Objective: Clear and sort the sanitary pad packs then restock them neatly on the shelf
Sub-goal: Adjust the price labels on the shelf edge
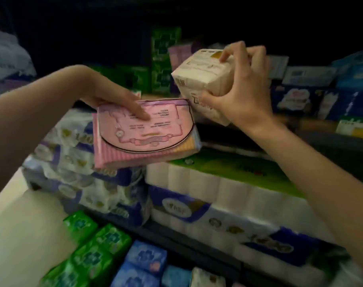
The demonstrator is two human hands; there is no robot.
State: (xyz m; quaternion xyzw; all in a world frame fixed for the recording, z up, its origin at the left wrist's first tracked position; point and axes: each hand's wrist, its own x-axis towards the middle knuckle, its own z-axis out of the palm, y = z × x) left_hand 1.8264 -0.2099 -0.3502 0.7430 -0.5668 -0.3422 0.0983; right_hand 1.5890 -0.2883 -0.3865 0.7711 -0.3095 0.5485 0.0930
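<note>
My left hand (116, 101) grips a flat pink pad pack (145, 133) with a pink label, held level in front of the shelf. My right hand (238, 96) is closed around a white pad pack (201, 77), tilted and touching the pink pack's right corner. Green pad packs (166, 61) and pale purple packs (179, 54) stand in the dark shelf behind. On the floor at the bottom lie several green packs (89, 251) and blue packs (145, 259).
Large white-and-blue toilet roll bundles (79, 183) and a green-topped bundle (228, 183) are stacked on the lower shelves under my hands. Blue and white packs (300, 96) fill the shelf at right. A pale floor (21, 235) shows at left.
</note>
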